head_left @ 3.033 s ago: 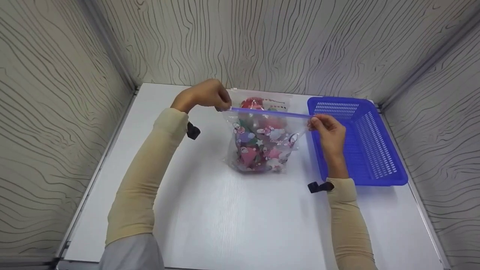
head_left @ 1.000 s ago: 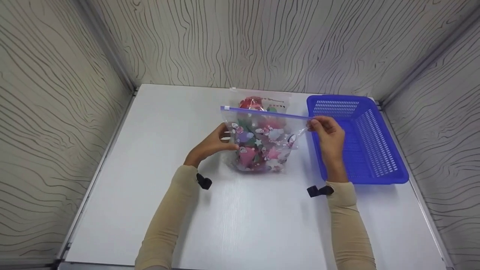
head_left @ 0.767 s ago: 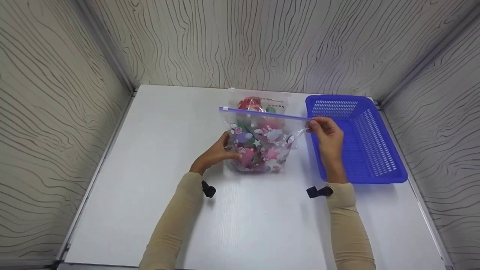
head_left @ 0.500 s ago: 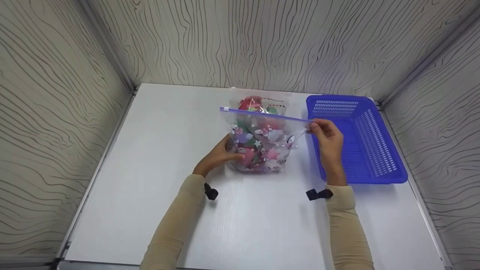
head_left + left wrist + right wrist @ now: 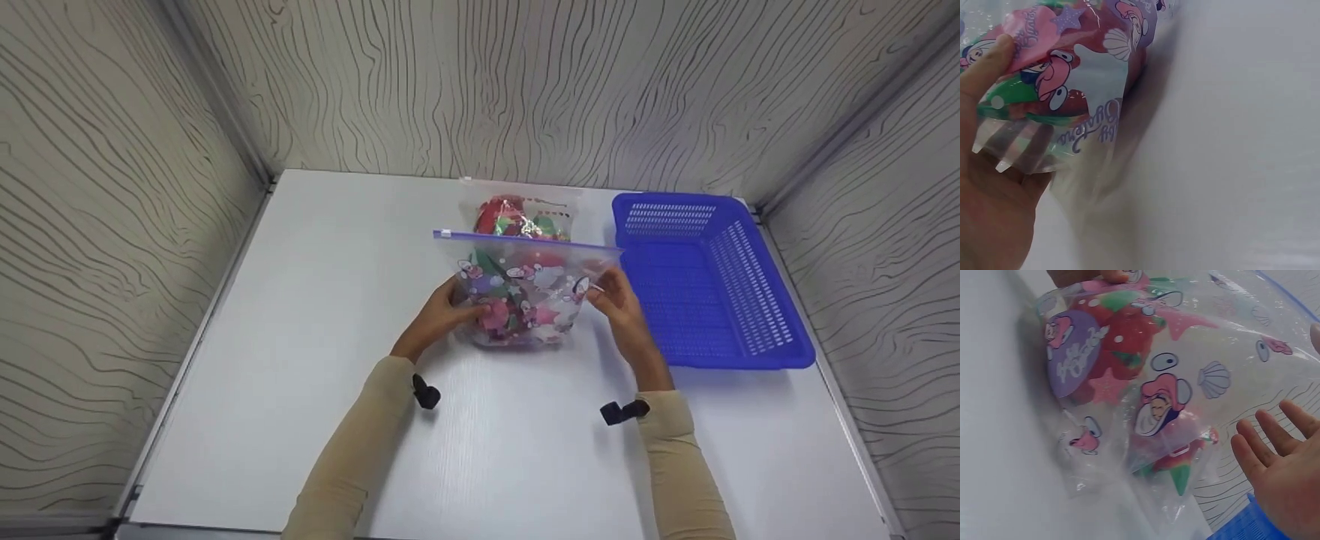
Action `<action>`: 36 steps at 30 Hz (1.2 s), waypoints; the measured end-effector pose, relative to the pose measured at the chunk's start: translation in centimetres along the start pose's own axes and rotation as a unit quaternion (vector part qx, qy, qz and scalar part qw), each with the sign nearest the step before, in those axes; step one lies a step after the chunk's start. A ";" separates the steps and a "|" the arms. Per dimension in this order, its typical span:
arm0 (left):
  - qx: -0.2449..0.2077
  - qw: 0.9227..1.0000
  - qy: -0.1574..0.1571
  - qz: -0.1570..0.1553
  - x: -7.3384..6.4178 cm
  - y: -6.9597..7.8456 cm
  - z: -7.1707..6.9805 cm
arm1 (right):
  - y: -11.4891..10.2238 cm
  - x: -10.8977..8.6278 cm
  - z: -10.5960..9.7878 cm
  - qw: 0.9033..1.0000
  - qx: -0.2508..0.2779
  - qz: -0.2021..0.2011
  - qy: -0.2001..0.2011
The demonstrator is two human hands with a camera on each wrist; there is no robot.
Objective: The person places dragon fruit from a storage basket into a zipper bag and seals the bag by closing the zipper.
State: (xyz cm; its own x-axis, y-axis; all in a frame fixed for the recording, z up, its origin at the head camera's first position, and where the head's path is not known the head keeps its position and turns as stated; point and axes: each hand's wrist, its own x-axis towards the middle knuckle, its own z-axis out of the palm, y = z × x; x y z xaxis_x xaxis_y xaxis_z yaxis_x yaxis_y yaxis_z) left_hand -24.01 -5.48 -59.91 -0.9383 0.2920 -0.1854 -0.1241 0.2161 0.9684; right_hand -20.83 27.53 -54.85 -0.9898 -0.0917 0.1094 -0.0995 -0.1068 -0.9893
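Note:
A clear zip bag, printed with pink stars and shells, stands on the table with its purple zip strip up. Red and green things show through it, one red with white dots. My left hand grips its lower left side; in the left wrist view the thumb lies on the front and the fingers are behind the plastic. My right hand is at the bag's right side. In the right wrist view that hand has its fingers spread, just off the plastic.
Behind it, a second clear zip bag with red and green contents is partly hidden. A blue slotted plastic basket sits at the right of the white table. Patterned panels wall the back and both sides.
The left hand has come down from the zip's left end to the bag's lower left side. The right hand has let go of the top right corner and moved down; the zip strip sits lower.

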 end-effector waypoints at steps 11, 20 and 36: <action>0.000 0.999 0.028 0.022 0.2 -0.1 0.7 | 3.6 -0.3 1.5 0.991 -0.065 0.094 -0.073; -0.005 0.999 0.045 0.027 0.1 -0.3 1.1 | 5.2 -0.1 2.2 0.984 -0.087 0.133 -0.080; -0.018 0.993 0.106 0.050 0.1 -0.4 2.0 | 5.6 -0.3 2.9 0.973 -0.146 0.163 -0.071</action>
State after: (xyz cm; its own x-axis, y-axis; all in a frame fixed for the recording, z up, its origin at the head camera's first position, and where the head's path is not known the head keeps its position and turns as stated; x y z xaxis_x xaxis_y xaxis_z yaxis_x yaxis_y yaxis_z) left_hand -23.39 -3.69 -60.64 -0.9929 0.1071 -0.0523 -0.0345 0.1616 0.9863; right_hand -20.80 24.09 -60.19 -0.9519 -0.2109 -0.2221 0.1713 0.2343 -0.9569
